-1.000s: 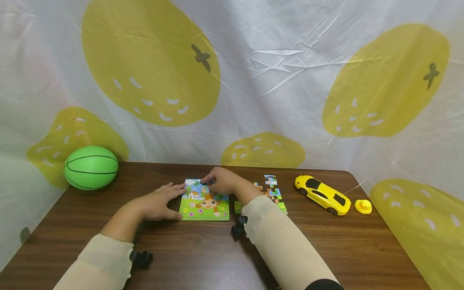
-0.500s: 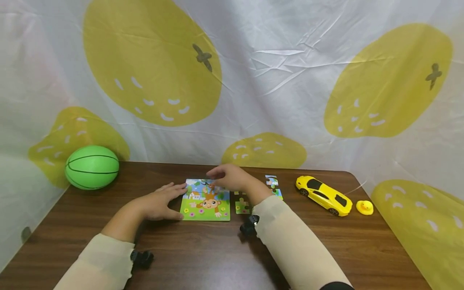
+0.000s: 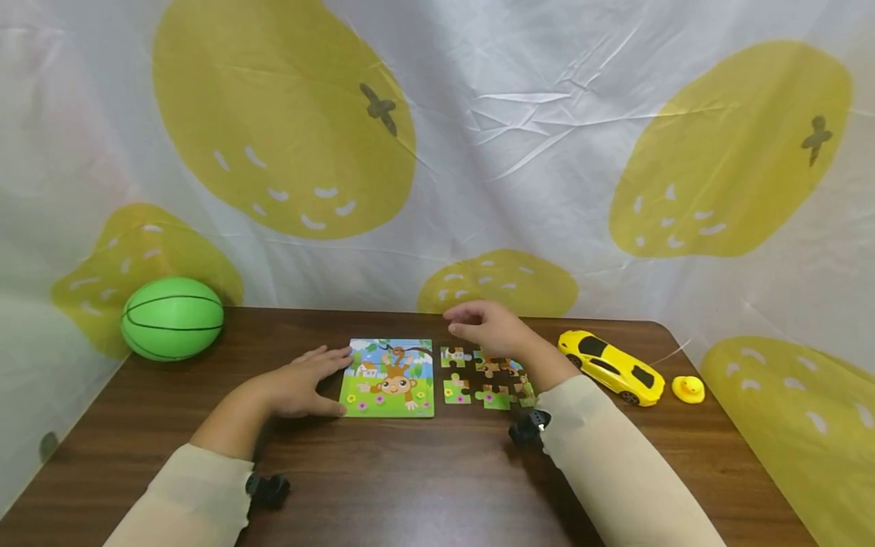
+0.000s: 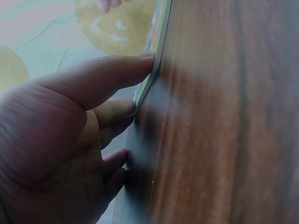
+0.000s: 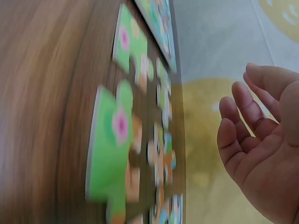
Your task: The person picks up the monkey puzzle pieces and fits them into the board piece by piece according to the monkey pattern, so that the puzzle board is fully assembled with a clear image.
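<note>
A square puzzle board [image 3: 387,380] with a monkey picture lies flat on the table in the head view. My left hand [image 3: 304,384] rests along its left side, thumb at the near corner and fingertips by the far one. The left wrist view shows the left thumb [image 4: 117,77] against the board's thin edge. To the right of the board lie several loose jigsaw pieces [image 3: 497,398], printed with grass, flowers and parts of a monkey. Above them hovers my right hand [image 3: 495,330], fingers loosely bent and holding nothing; it partly hides the far pieces.
A yellow toy car [image 3: 611,368] stands right of the pieces, beside a small yellow rubber duck [image 3: 687,390]. At the far left sits a green ball [image 3: 172,319]. A white curtain [image 3: 506,190] with yellow fruit prints hangs behind the brown table [image 3: 383,486].
My right hand has left the top of the puzzle board and moved right, over the loose pieces. The board's upper right part is uncovered now. My left hand has stayed in place.
</note>
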Motion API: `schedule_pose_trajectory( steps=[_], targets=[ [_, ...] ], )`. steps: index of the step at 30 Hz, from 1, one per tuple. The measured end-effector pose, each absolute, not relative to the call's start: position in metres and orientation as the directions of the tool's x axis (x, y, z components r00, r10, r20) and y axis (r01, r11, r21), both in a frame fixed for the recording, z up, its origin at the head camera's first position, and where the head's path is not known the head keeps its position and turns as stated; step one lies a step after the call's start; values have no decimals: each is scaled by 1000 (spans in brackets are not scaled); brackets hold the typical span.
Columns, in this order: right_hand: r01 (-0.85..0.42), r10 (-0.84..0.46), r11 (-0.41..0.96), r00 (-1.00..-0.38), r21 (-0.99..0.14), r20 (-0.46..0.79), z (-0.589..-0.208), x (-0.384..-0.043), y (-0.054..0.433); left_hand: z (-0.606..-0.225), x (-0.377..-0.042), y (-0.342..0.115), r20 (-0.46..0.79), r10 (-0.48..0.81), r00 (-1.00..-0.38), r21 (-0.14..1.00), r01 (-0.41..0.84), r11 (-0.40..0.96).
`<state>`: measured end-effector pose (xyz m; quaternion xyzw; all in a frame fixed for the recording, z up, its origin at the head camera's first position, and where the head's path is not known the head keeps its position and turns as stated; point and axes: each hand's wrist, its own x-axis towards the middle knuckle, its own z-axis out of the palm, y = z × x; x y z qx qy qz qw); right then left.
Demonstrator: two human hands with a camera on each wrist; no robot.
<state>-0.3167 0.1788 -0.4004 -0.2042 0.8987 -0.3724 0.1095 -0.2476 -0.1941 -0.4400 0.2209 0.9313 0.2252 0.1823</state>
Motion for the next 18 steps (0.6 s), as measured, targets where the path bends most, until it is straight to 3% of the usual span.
schedule_pose_trajectory(
  steps=[18],
  targets=[
    [-222,-299,670,-954,-708,16,-415,-327,244,-439,-243,-195,-238,490,-838,518,317,794]
  ],
)
